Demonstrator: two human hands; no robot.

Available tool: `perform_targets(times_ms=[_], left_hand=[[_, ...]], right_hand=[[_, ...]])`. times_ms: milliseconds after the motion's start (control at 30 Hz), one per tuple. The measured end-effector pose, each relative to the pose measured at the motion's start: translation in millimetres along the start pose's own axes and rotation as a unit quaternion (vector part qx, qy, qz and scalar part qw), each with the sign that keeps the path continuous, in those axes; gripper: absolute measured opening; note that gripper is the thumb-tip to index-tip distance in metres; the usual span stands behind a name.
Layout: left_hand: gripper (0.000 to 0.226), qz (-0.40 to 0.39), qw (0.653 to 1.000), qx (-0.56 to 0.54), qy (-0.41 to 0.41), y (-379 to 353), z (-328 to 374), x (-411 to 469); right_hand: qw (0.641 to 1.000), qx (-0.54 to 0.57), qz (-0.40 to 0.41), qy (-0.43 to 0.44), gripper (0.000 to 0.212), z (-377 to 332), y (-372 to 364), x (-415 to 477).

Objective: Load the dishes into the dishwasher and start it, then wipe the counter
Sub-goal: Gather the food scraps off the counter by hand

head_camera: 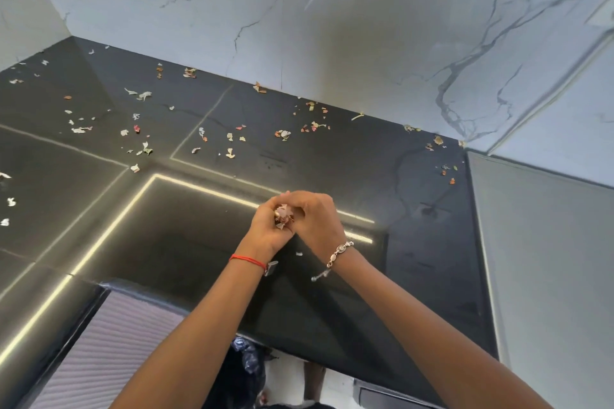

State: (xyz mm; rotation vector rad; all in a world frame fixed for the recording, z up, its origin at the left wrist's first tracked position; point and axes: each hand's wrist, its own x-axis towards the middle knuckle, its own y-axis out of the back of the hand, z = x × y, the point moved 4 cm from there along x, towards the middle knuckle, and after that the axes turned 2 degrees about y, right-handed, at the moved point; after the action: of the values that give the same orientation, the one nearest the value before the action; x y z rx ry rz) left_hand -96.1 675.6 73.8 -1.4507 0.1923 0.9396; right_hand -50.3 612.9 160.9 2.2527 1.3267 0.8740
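Both hands meet above the middle of the glossy black counter [332, 295]. My left hand [267, 229], with a red thread at the wrist, is cupped around a small bunch of food scraps [283, 214]. My right hand [315, 216], with a metal bracelet at the wrist, lies over that bunch with its fingers curled onto it. Several pale, green and reddish peel scraps [229, 143] lie scattered over the far half of the counter, up to the wall. One tiny scrap [299, 254] lies just below the hands. No dishes or dishwasher are in view.
A white marble-look wall [299, 26] backs the counter, and a grey panel [545, 259] stands at its right end. A ribbed grey surface [109, 355] sits below the counter's front left edge. A dark plastic bag [247, 359] is on the floor below.
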Motion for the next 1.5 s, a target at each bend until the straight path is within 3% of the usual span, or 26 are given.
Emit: perform_targets(times_ms=[133,233,367,467,667,733,800,867,967,1033,1133,1267,1367,1500], left_hand=[[0.025,-0.022,0.999,0.019,0.013,-29.6,-17.9,21.4],[0.027,-0.047,0.998,-0.010,0.041,-55.5,-30.7,34.0],[0.027,-0.056,0.997,-0.015,0.054,-78.9,-36.3,57.4],[0.025,-0.046,0.998,-0.018,0.039,-89.5,-31.8,74.7],[0.022,-0.032,0.999,-0.017,0.012,-103.6,-20.2,104.5],[0.021,-0.029,0.999,-0.018,0.006,-107.2,-17.1,111.4],[0.021,-0.026,1.000,-0.018,0.001,-109.7,-13.4,120.2],[0.021,-0.022,1.000,-0.018,-0.003,-112.3,-9.1,127.0],[0.017,-0.030,0.999,-0.027,-0.009,-114.6,-1.1,133.9],[0.010,-0.047,0.999,-0.021,-0.014,-116.7,4.4,136.4],[0.027,-0.063,0.998,-0.021,-0.018,-116.0,12.2,139.8],[0.003,-0.049,0.998,-0.008,-0.030,-115.5,19.4,142.0],[0.002,-0.047,0.998,0.001,-0.033,-112.6,23.1,144.6],[0.008,-0.045,0.998,-0.002,-0.032,-112.1,25.3,146.0]], right_hand=[[0.998,-0.007,0.056,0.009,0.021,32.5,36.7,11.5],[0.992,-0.030,0.096,-0.081,0.025,86.7,76.3,22.1],[0.942,-0.151,0.078,-0.289,0.064,191.2,133.2,18.9],[0.905,-0.233,0.073,-0.347,0.080,245.7,162.4,17.4],[0.861,-0.273,0.069,-0.424,0.089,300.8,182.0,43.6],[0.869,-0.277,0.054,-0.406,0.089,301.7,174.2,57.8],[0.912,-0.238,0.044,-0.331,0.084,301.1,163.7,76.5],[0.943,-0.167,0.082,-0.277,0.076,301.3,165.4,90.5],[0.931,-0.160,0.138,-0.297,0.071,310.1,177.5,102.3],[0.918,-0.206,0.119,-0.318,0.071,314.5,174.3,109.5],[0.909,-0.272,0.087,-0.303,0.069,314.1,160.3,117.2],[0.947,-0.205,0.064,-0.238,0.058,312.0,160.4,118.2],[0.951,-0.181,0.096,-0.230,0.049,313.5,167.1,123.9],[0.955,-0.176,0.082,-0.222,0.048,306.5,150.2,134.3]])
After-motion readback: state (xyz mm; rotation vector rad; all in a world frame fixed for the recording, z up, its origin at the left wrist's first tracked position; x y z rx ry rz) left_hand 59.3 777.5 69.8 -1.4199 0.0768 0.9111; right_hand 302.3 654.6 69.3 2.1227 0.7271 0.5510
